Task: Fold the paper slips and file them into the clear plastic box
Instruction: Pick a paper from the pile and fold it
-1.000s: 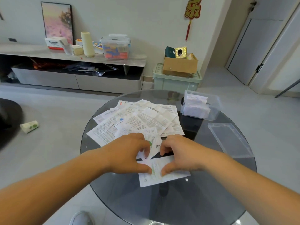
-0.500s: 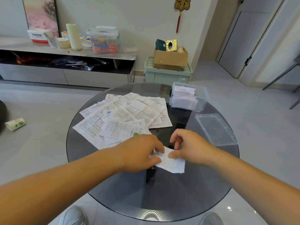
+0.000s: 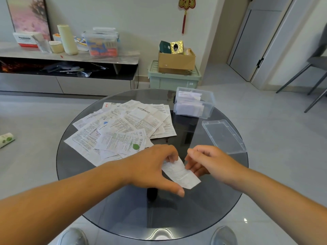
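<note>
A narrow folded paper slip (image 3: 180, 173) lies slanted on the glass table, near the front. My left hand (image 3: 154, 168) grips the slip's far end with curled fingers, and its thumb stretches toward the slip's near corner. My right hand (image 3: 210, 161) sits just right of the slip with loosely bent fingers; its lower fingertips touch the slip's right edge and its thumb is raised off it. A spread pile of unfolded printed slips (image 3: 123, 128) covers the table's left half. The clear plastic box (image 3: 210, 106) stands at the back right with folded slips inside.
The box's clear lid (image 3: 223, 136) lies flat at the table's right edge. The round dark glass table (image 3: 123, 200) has its rim close to my shoes. Beyond it stand a low cabinet, a green crate (image 3: 174, 82) with a cardboard box, and a chair at far right.
The slip has been folded narrower and turned slantwise. My right hand has eased off it to the right, while my left hand keeps its far end. The view has dropped a little.
</note>
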`<control>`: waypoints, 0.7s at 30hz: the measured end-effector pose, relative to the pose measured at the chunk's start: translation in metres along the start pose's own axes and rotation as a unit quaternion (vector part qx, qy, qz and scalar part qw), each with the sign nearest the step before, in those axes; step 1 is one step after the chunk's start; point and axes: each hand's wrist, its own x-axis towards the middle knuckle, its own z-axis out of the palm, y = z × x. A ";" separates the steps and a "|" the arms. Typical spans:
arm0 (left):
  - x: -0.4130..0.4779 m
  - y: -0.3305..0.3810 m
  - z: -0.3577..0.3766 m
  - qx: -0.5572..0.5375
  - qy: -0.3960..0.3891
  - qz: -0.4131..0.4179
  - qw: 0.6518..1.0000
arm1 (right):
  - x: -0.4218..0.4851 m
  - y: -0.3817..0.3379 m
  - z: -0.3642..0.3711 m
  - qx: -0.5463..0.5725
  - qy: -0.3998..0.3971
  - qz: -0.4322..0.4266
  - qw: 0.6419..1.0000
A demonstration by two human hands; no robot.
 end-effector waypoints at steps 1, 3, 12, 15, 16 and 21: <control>0.000 0.001 0.000 0.005 -0.001 0.002 1.000 | -0.001 0.000 0.000 0.011 -0.002 0.006 1.000; -0.001 0.000 -0.001 0.020 -0.002 0.008 1.000 | 0.000 0.000 0.001 0.021 -0.003 0.015 1.000; -0.006 -0.005 0.005 0.032 0.014 0.029 0.999 | 0.006 -0.005 0.001 0.161 0.022 0.091 0.983; -0.004 -0.009 0.008 0.027 0.048 0.047 0.997 | 0.007 -0.004 0.001 0.175 0.020 0.104 0.979; -0.004 -0.010 0.008 0.015 0.056 0.045 0.997 | 0.008 -0.003 0.000 0.179 0.017 0.103 0.978; 0.000 -0.011 0.005 -0.044 0.097 -0.005 0.994 | 0.008 0.002 -0.001 0.081 0.033 -0.001 0.996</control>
